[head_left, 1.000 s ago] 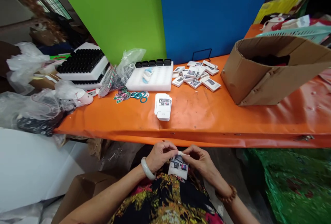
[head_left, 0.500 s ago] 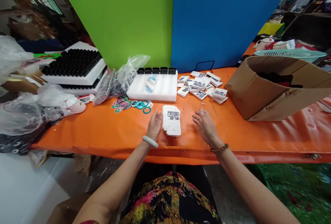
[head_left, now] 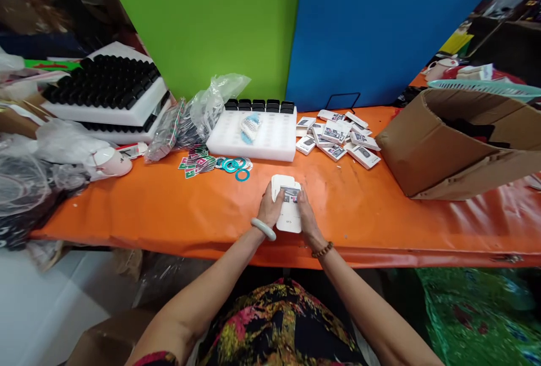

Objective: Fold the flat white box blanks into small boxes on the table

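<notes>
A small stack of flat white printed cartons (head_left: 288, 212) lies near the front edge of the orange table (head_left: 177, 214). My left hand (head_left: 270, 208) grips the stack's left side, fingers curled on the top carton. My right hand (head_left: 305, 216) holds the right side, its fingertips on the top carton's printed picture. A white bangle sits on my left wrist, a bead bracelet on my right.
Behind the stack stands a white foam tray (head_left: 260, 135) with black parts along its far edge, teal rings (head_left: 235, 166) and stickers beside it. A pile of small boxes (head_left: 338, 137) lies to the right, by an open cardboard box (head_left: 460, 140). Black-filled trays (head_left: 105, 89) and plastic bags sit left.
A second ago both hands held one carton in my lap. They rose to the table, hovered open either side of the stack, and now close on it.
</notes>
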